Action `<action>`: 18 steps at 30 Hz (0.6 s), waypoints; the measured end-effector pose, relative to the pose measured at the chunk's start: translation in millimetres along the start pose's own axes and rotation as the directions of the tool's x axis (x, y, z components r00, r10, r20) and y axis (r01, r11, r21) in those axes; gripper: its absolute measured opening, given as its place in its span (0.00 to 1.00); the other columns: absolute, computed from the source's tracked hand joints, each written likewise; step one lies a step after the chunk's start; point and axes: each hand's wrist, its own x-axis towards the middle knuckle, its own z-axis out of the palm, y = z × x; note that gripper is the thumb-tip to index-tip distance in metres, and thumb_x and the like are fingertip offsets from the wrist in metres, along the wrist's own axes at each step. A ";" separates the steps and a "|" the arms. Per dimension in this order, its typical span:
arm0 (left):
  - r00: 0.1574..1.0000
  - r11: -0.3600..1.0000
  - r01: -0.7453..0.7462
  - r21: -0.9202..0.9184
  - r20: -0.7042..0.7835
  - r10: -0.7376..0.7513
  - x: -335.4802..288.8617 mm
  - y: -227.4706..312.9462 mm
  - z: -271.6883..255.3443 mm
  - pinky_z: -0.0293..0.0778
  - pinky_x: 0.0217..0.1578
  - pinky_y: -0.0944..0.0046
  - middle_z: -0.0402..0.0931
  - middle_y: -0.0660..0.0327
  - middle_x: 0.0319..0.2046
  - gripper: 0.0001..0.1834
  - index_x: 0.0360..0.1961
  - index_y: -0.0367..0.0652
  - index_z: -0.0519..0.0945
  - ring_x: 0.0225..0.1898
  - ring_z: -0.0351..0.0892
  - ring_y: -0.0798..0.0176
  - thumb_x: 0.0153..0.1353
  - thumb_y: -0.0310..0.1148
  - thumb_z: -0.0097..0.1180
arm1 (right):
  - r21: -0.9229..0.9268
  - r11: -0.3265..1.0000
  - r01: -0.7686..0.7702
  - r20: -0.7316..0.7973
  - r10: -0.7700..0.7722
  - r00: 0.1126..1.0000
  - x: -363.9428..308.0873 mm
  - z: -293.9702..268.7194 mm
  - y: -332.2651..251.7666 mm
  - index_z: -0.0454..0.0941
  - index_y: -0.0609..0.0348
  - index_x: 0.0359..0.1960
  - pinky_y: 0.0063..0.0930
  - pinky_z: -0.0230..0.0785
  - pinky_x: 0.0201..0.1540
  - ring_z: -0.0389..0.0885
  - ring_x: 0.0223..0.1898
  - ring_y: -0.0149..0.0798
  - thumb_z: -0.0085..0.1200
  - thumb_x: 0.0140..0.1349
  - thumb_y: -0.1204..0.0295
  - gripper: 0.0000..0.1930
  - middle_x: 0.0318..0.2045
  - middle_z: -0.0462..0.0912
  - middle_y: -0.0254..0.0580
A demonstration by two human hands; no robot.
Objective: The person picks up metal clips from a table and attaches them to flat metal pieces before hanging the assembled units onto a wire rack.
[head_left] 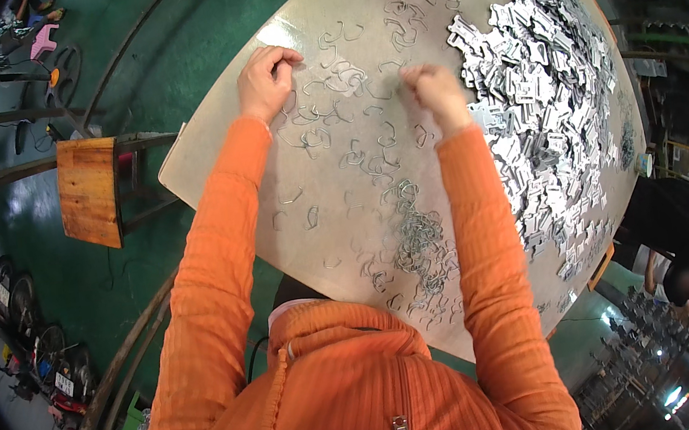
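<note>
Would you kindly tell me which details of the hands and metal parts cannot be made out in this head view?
- Left hand: fingers curled under; whether it pinches a wire clip is hidden.
- Right hand: blurred fist, its grip and contents unreadable.
- Pile of flat metal plates: single shapes too small and overlapped; the far end bends into the rim.
- Table: near edge hidden by the orange sleeves.

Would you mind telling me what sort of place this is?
Probably a factory assembly floor: a worktable heaped with stamped metal plates and bent wire clips, a green painted floor, and racks of parts nearby.
</note>
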 end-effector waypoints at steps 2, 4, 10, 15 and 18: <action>1.000 1.000 -0.004 -0.007 -0.006 0.004 1.1 1.7 0.0 0.73 0.34 0.66 0.80 0.63 0.28 0.10 0.29 0.43 0.83 0.33 0.78 0.63 0.54 0.23 0.48 | -0.116 0.993 0.010 -0.097 -0.021 0.995 41.0 -17.3 -18.7 0.79 0.64 0.26 0.29 0.67 0.25 0.75 0.21 0.33 0.60 0.58 0.64 0.14 0.20 0.80 0.39; 1.000 1.000 0.028 0.008 0.013 -0.028 1.3 2.5 0.7 0.73 0.36 0.66 0.80 0.59 0.29 0.10 0.29 0.39 0.82 0.33 0.79 0.61 0.54 0.21 0.47 | -0.077 0.993 0.090 -0.082 -0.097 0.992 69.0 -32.0 -31.9 0.81 0.66 0.32 0.30 0.69 0.29 0.77 0.25 0.35 0.61 0.57 0.63 0.15 0.22 0.81 0.41; 0.999 0.997 0.025 -0.072 -0.044 -0.028 1.1 0.5 4.2 0.73 0.33 0.67 0.80 0.64 0.28 0.10 0.28 0.44 0.83 0.31 0.79 0.64 0.54 0.24 0.48 | -0.439 0.855 0.276 -0.223 -0.401 0.888 57.9 -39.6 -8.7 0.79 0.65 0.47 0.33 0.72 0.46 0.81 0.42 0.45 0.60 0.56 0.63 0.21 0.42 0.81 0.54; 0.979 0.943 -0.200 0.264 0.030 0.200 32.1 8.1 38.9 0.54 0.63 0.51 0.71 0.62 0.57 0.19 0.53 0.47 0.76 0.64 0.61 0.55 0.62 0.36 0.45 | -0.257 0.940 0.223 -0.175 -0.272 0.946 -48.4 -31.4 56.8 0.79 0.63 0.46 0.27 0.73 0.41 0.81 0.37 0.35 0.59 0.58 0.68 0.16 0.38 0.83 0.45; 0.971 0.832 -0.238 0.501 0.149 0.188 37.2 20.8 80.1 0.46 0.68 0.51 0.63 0.59 0.65 0.24 0.61 0.45 0.71 0.70 0.52 0.53 0.67 0.43 0.41 | -0.226 0.949 0.219 -0.234 -0.271 0.934 -116.1 -23.9 95.1 0.80 0.63 0.44 0.27 0.72 0.42 0.81 0.38 0.35 0.56 0.59 0.72 0.13 0.36 0.83 0.44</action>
